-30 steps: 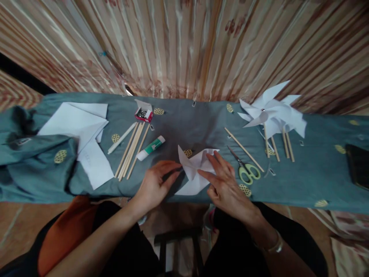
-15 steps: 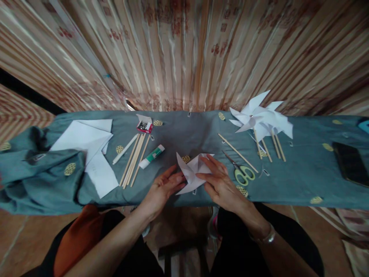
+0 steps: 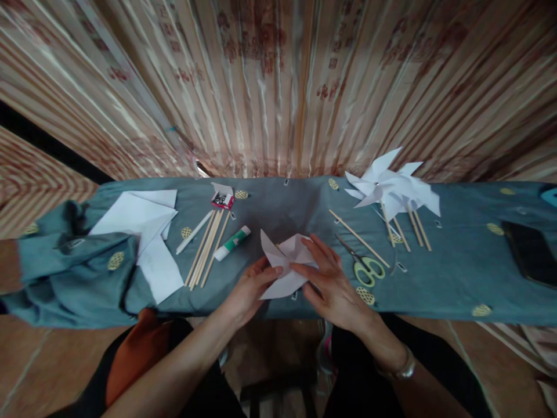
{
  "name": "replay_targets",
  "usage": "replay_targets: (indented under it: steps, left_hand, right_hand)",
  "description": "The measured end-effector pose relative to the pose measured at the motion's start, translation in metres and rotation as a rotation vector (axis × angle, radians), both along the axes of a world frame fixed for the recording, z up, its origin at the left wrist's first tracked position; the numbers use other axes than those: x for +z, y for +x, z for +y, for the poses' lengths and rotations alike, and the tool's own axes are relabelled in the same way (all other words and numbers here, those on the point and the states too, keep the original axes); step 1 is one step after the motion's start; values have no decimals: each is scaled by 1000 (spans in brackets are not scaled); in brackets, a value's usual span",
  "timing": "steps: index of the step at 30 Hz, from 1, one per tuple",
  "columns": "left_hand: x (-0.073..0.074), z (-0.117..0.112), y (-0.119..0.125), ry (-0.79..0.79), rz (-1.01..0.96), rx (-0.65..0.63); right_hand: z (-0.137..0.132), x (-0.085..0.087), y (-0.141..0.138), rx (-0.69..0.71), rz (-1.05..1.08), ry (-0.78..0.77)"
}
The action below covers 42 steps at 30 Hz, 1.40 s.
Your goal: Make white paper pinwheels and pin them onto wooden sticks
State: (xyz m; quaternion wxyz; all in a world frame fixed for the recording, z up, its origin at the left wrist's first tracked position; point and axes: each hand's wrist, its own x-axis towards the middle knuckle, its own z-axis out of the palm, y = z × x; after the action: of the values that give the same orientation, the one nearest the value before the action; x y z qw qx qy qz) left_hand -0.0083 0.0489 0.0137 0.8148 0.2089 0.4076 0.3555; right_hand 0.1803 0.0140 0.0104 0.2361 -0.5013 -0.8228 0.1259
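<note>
A half-folded white paper pinwheel (image 3: 282, 261) lies on the blue-grey cloth (image 3: 282, 203) near the table's front edge. My left hand (image 3: 250, 287) touches its lower left part, fingers curled against the paper and thumb on top. My right hand (image 3: 326, 276) lies on its right side, fingers stretched and pressing a flap towards the middle. Both hands hold the paper between them.
A green-and-white glue stick (image 3: 232, 242), several wooden sticks (image 3: 206, 247), a white stick (image 3: 194, 231) and a small red box of pins (image 3: 221, 198) lie left of the hands. White paper sheets (image 3: 139, 223) at far left. Green scissors (image 3: 365, 264), one loose stick (image 3: 359, 230), finished pinwheels (image 3: 389, 186), a dark phone (image 3: 531, 252) at right.
The view has tilted, so the table sits lower in the picture. My hands have closed in on the paper; the left fingers now press its lower left edge.
</note>
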Motion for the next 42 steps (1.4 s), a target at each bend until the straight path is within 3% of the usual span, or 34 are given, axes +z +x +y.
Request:
replay_targets:
  steps: [10,20,26,28,31,34,39,42]
  left_hand:
    - [24,11,-5,183,85,128]
    - [24,14,-3,293,133,211]
    - [29,13,-2,281,108,238]
    - [29,14,-3,267,103,260]
    - [29,16,-5,242,98,293]
    - [28,16,-6,239,104,298]
    - [28,12,-2,303,149,271]
    - [29,9,0,371,176,247]
  right_hand:
    - [2,21,-16,11,58,80]
    - [8,33,-26,2,366,22]
    - [5,48,-28,4,393,31]
    - [4,52,-25,-44,411,53]
    - [8,50,-20,-242,544,74]
    - [17,42,-16,-357,835,-59]
    - [25,45,-26,-186,1148,-570]
    - [25,52,-37,-246,1194,-631]
